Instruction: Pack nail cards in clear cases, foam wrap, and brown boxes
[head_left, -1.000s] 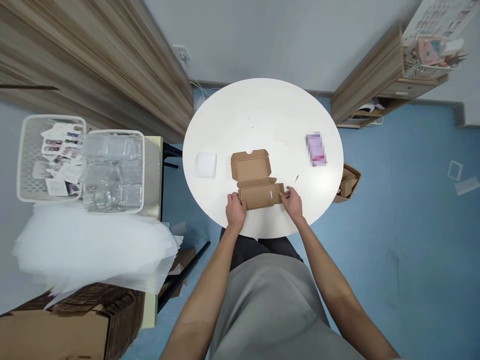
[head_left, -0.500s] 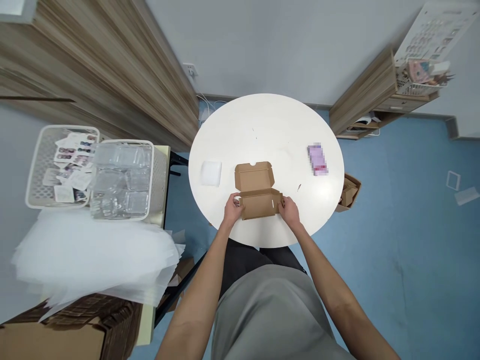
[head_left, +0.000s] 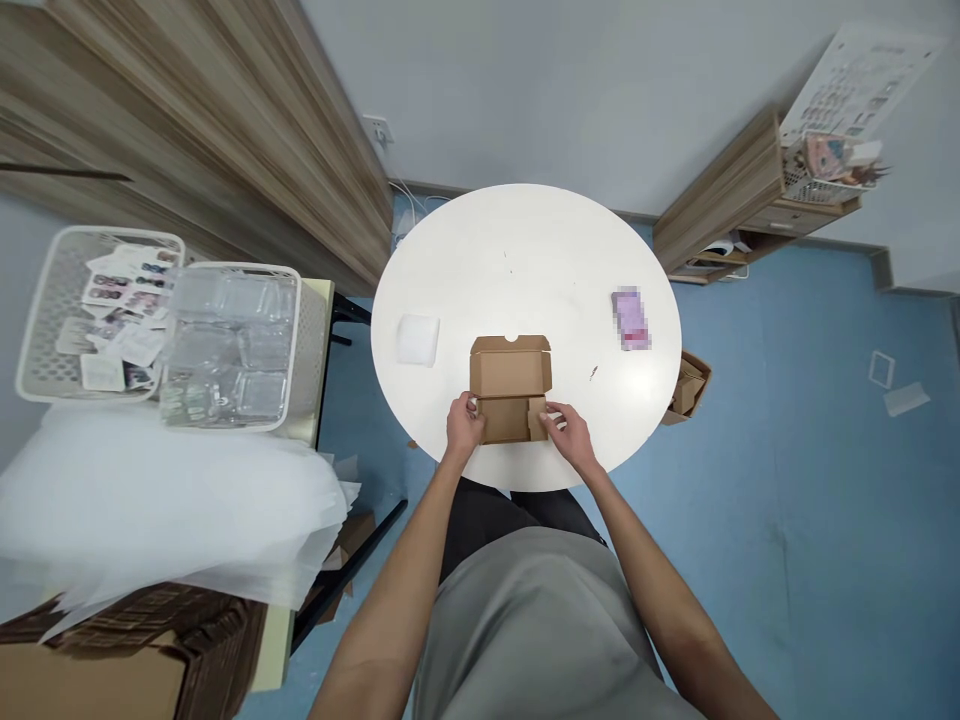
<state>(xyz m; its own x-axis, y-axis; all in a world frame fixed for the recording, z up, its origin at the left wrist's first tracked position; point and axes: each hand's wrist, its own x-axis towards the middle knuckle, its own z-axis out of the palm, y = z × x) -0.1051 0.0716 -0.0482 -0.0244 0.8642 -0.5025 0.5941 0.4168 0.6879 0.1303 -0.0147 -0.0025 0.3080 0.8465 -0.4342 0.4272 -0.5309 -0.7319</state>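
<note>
A brown cardboard box (head_left: 504,420) lies near the front edge of the white oval table (head_left: 525,240), its lid (head_left: 511,373) laid back on the far side. My left hand (head_left: 463,428) is closed on the box's left end, the thumb at the wall. At the right end my right hand (head_left: 570,437) pinches the box wall, where a small end flap (head_left: 537,418) stands folded inward. The undersides of my fingers are partly hidden.
Left on the table lies a white foam sheet (head_left: 418,340); a pixelated purple item (head_left: 631,318) lies right. A side table holds clear plastic cases (head_left: 225,345) in a basket, card pieces (head_left: 127,300), white sheets (head_left: 172,500) and stacked cardboard (head_left: 90,680). A carton (head_left: 686,388) stands on the floor.
The box's right end flap has been folded inward, and my right hand has shifted slightly left with it. The lid now lies more squarely behind the box. My left hand stays at the left end.
</note>
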